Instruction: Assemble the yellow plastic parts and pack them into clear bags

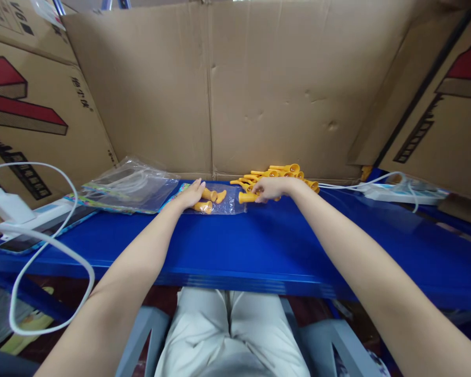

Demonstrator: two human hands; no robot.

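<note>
So the clear plastic bag [234,203] lying flat on the blue surface [235,243] has at least three yellow-orange plastic pieces [203,208] in it, bunched toward the middle, some half covered by the left hand [191,195]. That hand rests over the bag's colorful printed end, fingers stretched out; can't tell if they're pinching the plastic or just lying on it. Off to the left there's a stack of clear bags [139,184] with bright printed edges, kinda overlapping each other. The right hand [265,191] has its fingers clamped on one yellow-orange piece [246,198], just by the bag's right end. It's shiny, looks like a short tube with a flared rim pointing left, and the fingers hide the rest. Right behind that hand is a pile of yellow pipe-shaped pieces [273,173], thin stems with round cups, heaped close to the cardboard panel [278,89].
</note>
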